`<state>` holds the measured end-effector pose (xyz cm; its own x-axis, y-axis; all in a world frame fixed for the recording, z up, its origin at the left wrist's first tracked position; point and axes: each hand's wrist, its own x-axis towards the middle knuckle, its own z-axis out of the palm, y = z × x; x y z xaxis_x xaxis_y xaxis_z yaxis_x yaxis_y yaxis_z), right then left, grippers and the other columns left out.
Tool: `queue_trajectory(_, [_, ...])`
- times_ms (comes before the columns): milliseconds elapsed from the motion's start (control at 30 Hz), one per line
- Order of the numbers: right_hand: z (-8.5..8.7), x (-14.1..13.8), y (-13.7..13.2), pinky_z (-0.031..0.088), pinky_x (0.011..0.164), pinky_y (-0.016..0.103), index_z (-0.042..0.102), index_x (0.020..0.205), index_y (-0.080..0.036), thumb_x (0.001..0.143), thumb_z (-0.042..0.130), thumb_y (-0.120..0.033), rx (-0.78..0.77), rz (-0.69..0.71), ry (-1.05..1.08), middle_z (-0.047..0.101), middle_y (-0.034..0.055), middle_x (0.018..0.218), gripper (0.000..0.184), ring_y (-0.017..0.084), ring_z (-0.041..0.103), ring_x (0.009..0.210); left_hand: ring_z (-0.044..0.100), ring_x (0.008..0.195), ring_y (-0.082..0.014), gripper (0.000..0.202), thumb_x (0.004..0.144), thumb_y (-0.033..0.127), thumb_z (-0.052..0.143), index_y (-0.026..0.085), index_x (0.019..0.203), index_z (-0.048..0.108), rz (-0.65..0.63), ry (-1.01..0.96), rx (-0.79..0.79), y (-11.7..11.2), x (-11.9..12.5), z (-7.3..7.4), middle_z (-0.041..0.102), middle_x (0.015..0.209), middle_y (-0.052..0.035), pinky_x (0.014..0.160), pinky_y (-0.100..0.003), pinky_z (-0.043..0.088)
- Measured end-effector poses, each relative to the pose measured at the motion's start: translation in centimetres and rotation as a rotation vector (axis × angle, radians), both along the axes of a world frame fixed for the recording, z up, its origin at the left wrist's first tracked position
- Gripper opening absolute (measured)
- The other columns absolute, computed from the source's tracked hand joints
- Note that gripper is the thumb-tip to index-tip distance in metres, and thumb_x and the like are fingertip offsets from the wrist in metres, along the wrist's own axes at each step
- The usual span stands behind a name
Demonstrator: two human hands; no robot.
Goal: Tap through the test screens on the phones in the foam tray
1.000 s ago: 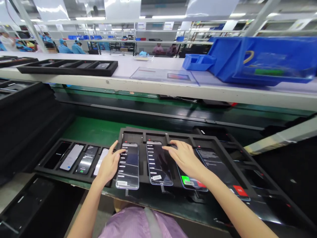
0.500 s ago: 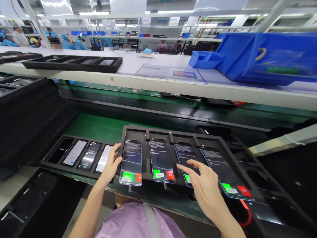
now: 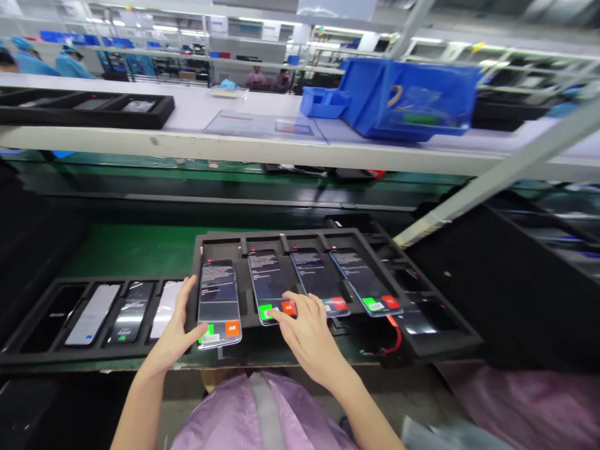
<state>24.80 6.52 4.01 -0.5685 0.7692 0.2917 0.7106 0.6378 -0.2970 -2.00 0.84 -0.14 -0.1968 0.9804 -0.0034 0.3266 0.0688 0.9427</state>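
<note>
Several smartphones lie face up in a black foam tray (image 3: 276, 236), their dark screens showing white text with green and red boxes at the bottom. My left hand (image 3: 174, 325) is open at the tray's left edge, its thumb over the green box of the leftmost smartphone (image 3: 218, 294). Over the second smartphone (image 3: 269, 278) is my right hand (image 3: 307, 331), fingers extended, with a fingertip at the green box. That hand partly covers the third smartphone (image 3: 313, 272). The rightmost smartphone (image 3: 363, 278) lies untouched by either hand.
Another black tray (image 3: 60, 350) with several phones lies left, and a further tray (image 3: 450, 340) right. Above runs a white shelf (image 3: 262, 147) with blue bins (image 3: 365, 106). A pale post (image 3: 487, 187) slants down at right. Purple fabric (image 3: 529, 406) shows at lower right.
The view has swung to the right. My right hand has moved left from the third smartphone to the second one's green box. My left thumb has come over the leftmost smartphone's lower edge.
</note>
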Motion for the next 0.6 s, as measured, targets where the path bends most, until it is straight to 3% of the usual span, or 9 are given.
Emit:
queue_trajectory(200, [-1.3, 3.3, -0.2, 0.033, 0.087, 0.039, 0.066, 0.102, -0.026, 0.091, 0.027, -0.023, 0.204, -0.357, 0.062, 0.054, 0.0077, 0.104, 0.04, 0.02, 0.046, 0.098, 0.007, 0.139, -0.0231, 0.075, 0.072, 0.05, 0.053, 0.03, 0.139, 0.025, 0.136, -0.172, 0.007, 0.3, 0.7, -0.4, 0.018, 0.151, 0.0035, 0.114, -0.037, 0.01])
queue_trajectory(367, [-1.9, 5.6, 0.0, 0.033, 0.087, 0.039, 0.067, 0.101, -0.027, 0.092, 0.029, -0.026, 0.212, -0.474, 0.01, 0.052, 0.008, 0.109, 0.039, 0.021, 0.045, 0.1, 0.014, 0.138, -0.0245, 0.072, 0.07, 0.044, 0.054, 0.031, 0.137, 0.03, 0.215, -0.237, 0.027, 0.3, 1.8, 0.5, 0.023, 0.149, 0.0061, 0.114, -0.039, 0.007])
queue_trajectory(533, [-2.4, 8.7, 1.2, 0.032, 0.085, 0.042, 0.067, 0.101, -0.022, 0.092, 0.024, -0.029, 0.298, -0.796, 0.012, 0.054, 0.0107, 0.102, 0.044, 0.023, 0.046, 0.095, 0.013, 0.138, -0.0246, 0.072, 0.068, 0.041, 0.055, 0.035, 0.136, 0.03, 0.228, -0.301, -0.002, 0.4, 1.7, 0.4, 0.021, 0.149, 0.0074, 0.113, -0.044, 0.009])
queue_trajectory(600, [-2.6, 9.8, 1.8, 0.032, 0.084, 0.042, 0.068, 0.098, -0.022, 0.092, 0.025, -0.031, 0.286, -0.859, -0.035, 0.053, 0.0116, 0.104, 0.044, 0.024, 0.045, 0.096, 0.012, 0.138, -0.0241, 0.07, 0.068, 0.04, 0.055, 0.038, 0.134, 0.031, 0.228, -0.312, -0.019, 0.4, 1.6, 0.4, 0.022, 0.149, 0.0086, 0.113, -0.045, 0.01])
